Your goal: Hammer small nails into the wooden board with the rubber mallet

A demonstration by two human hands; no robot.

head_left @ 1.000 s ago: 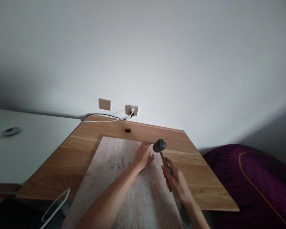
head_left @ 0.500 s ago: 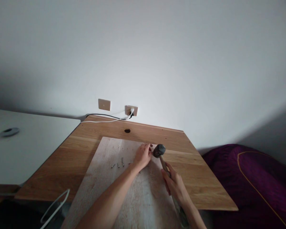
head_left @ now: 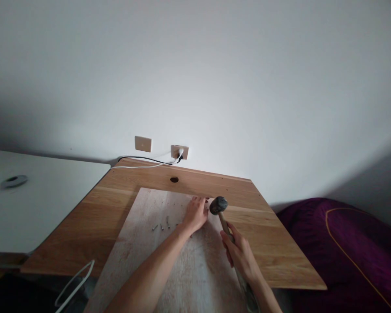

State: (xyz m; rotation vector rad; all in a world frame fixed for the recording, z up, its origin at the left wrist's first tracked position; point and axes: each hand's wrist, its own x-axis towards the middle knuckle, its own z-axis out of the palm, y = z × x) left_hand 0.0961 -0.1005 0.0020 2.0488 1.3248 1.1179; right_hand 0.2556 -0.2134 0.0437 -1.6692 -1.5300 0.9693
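Note:
My right hand is wrapped around the wooden handle of a mallet with a dark, blocky head. The mallet head hangs just to the right of my left fingertips, above the far right part of a pale, whitish board. My left hand rests at that far end with its fingers drawn together in a pinch. Whatever it pinches is too small and hidden to make out. Left of my left wrist, several loose metal screws or nails lie on the board. Tiny marks dot the board beyond them.
Under the board is a wooden tabletop with a round hole. A white table adjoins it on the left. Cables run to a wall socket at the back. A purple beanbag-like cushion bulges at the right.
Almost nothing differs. The mallet head has shifted very slightly to the right, while my left hand stays in its place.

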